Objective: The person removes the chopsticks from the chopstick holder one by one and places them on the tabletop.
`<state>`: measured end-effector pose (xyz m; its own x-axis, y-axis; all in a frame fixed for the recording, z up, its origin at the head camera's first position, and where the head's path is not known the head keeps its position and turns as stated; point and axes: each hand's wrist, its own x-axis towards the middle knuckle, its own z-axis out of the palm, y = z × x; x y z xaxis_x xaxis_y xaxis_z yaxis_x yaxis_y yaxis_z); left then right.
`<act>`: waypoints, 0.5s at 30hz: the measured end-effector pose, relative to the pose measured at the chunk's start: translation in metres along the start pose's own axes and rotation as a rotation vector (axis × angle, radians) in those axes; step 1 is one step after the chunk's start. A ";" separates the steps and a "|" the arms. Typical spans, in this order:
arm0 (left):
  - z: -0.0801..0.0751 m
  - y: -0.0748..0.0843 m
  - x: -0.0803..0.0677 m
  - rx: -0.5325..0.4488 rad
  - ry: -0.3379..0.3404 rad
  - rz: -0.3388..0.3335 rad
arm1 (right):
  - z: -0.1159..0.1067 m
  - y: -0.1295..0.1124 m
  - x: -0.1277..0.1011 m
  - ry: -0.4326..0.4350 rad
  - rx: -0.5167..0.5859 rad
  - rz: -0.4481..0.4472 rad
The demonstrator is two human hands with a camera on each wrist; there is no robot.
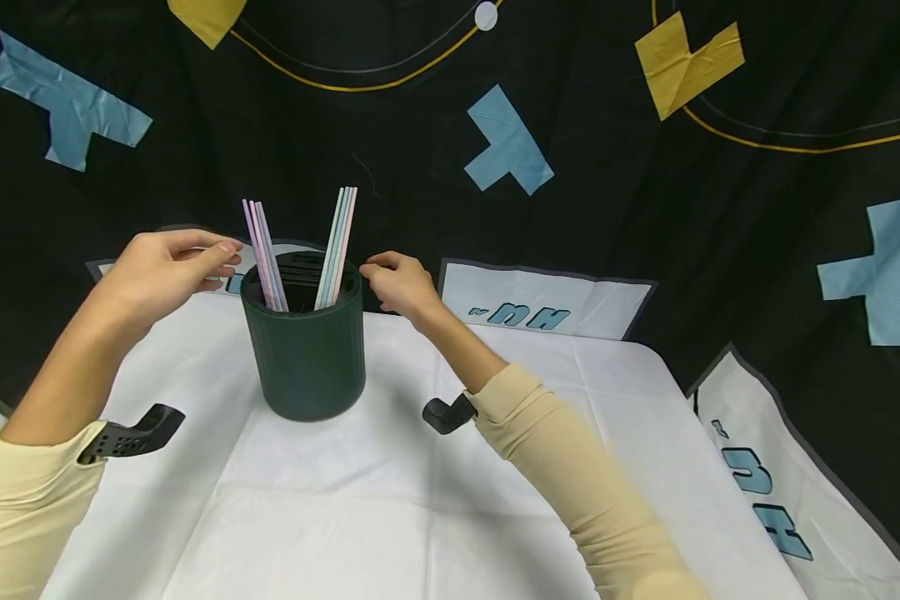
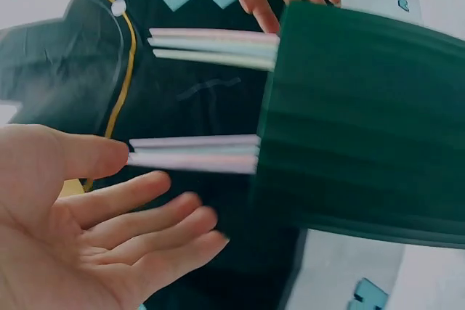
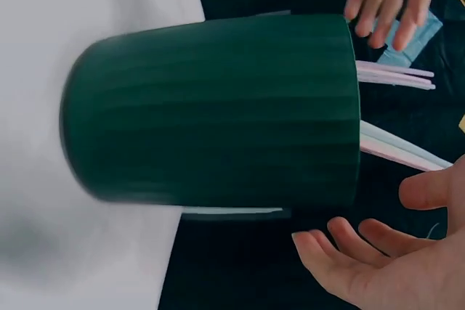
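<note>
**Green pot (image 1: 306, 367) upright, mouth up, between your hands**

The pot stands on the white table (image 1: 330, 525) in front of you, its long axis vertical. Two bundles of pale straws rise out of it: the left bundle (image 1: 265, 254) leans to your left at the top, the right bundle (image 1: 337, 246) to your right, so together they form a V.

Your left forearm slants up from the lower left, and your left hand (image 1: 167, 271) points inward just beside the left bundle, its fingers loose and parted and the thumb held away from them. Your right forearm slants up from the lower right; your right hand (image 1: 399, 285) points inward at the rim, fingers slightly bent and apart from the thumb. Neither hand grips anything; you cannot tell whether the right fingertips touch the pot.
</note>
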<state>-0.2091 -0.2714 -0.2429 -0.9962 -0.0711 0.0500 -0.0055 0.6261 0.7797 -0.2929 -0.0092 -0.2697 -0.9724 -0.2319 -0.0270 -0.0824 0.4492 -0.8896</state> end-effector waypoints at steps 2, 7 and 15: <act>0.001 -0.006 0.004 -0.029 0.022 -0.028 | 0.005 0.001 0.003 0.018 0.021 0.018; 0.007 -0.021 0.017 -0.069 0.022 -0.043 | 0.014 0.008 0.008 0.041 0.077 0.056; 0.020 -0.038 0.032 -0.163 -0.054 -0.055 | 0.027 0.013 0.007 0.055 0.155 0.070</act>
<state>-0.2427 -0.2820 -0.2834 -0.9980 -0.0574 -0.0256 -0.0504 0.4880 0.8714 -0.2947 -0.0287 -0.2942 -0.9854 -0.1548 -0.0702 0.0167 0.3232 -0.9462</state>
